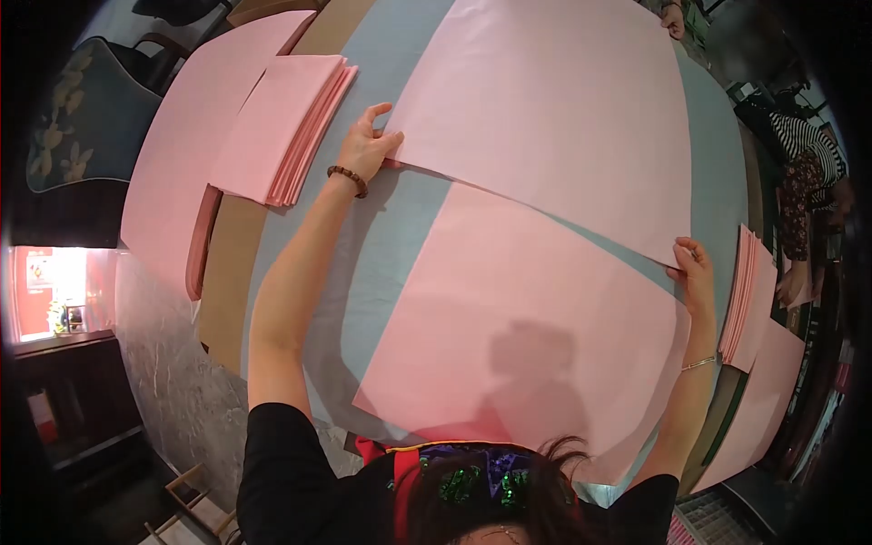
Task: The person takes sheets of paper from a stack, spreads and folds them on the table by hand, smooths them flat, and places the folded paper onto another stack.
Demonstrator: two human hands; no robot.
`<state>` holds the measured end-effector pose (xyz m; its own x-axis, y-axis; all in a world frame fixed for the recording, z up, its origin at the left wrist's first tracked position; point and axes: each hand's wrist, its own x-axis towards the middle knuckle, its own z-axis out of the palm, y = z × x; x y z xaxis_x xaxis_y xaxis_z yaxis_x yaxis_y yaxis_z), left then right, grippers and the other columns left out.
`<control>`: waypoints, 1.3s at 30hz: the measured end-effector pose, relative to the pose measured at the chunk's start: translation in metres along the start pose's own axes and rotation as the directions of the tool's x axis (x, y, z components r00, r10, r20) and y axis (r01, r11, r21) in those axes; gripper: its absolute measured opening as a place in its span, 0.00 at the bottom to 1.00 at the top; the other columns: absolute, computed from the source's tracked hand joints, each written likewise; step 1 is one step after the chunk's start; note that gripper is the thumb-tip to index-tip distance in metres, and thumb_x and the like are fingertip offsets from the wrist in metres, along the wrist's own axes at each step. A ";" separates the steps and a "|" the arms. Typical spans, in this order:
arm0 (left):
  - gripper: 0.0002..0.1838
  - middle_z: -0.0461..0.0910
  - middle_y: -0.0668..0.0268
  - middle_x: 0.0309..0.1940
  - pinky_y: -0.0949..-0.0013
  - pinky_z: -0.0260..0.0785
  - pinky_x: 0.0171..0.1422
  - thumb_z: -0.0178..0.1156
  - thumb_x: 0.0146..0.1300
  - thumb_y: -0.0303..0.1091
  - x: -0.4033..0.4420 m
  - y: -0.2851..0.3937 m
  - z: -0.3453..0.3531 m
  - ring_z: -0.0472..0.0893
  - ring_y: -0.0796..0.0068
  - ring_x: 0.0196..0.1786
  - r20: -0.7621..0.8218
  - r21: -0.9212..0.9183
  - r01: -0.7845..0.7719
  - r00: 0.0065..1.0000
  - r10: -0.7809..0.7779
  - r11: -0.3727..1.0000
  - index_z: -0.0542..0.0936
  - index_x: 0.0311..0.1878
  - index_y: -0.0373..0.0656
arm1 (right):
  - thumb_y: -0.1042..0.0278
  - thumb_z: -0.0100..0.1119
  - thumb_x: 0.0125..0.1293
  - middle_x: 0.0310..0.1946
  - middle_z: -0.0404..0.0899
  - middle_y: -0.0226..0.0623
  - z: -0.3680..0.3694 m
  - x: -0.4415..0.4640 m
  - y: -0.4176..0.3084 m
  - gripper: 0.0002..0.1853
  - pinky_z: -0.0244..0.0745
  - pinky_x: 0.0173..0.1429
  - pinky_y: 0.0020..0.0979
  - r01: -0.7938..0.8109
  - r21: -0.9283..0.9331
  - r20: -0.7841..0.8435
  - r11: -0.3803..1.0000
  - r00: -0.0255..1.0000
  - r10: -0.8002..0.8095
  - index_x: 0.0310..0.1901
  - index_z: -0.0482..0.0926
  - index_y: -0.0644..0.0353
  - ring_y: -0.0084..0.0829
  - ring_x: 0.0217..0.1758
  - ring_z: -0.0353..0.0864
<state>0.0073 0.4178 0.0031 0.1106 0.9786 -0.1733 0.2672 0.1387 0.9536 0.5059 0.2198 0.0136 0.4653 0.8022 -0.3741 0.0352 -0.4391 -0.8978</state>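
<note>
A large pink sheet [554, 100] stretches away from me over a grey-blue covered table; whether it is paper or cloth I cannot tell. At its near left corner, my left hand [368, 147] pinches the edge between thumb and fingers, a brown bead bracelet on the wrist. My right hand [695, 268] grips the near right corner, its fingers curled. That near edge appears slightly raised and casts a shadow. Closer to my body lies a second pink sheet [536, 336], flat, with my head's shadow on it.
Folded pink sheets [291, 127] are stacked on the left, over a wider pink pile [173, 173]. Another folded stack [745, 300] sits at the right. Another person's hand [672, 20] touches the far right corner; a person in a striped top [808, 141] is at the right.
</note>
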 end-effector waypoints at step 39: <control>0.19 0.78 0.61 0.51 0.60 0.68 0.55 0.56 0.61 0.28 -0.050 -0.005 -0.007 0.76 0.61 0.55 0.263 0.770 -0.583 0.662 0.702 0.260 0.75 0.57 0.47 | 0.64 0.63 0.62 0.30 0.68 0.24 0.011 -0.010 0.005 0.13 0.71 0.28 0.18 0.081 -0.221 -0.097 0.972 0.990 -0.105 0.44 0.78 0.61 0.17 0.27 0.69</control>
<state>-0.0067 0.3694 0.0084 0.5126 0.7049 0.4902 0.7422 -0.6509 0.1598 0.4920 0.2141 0.0105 0.5428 0.8006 -0.2538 0.2676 -0.4513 -0.8513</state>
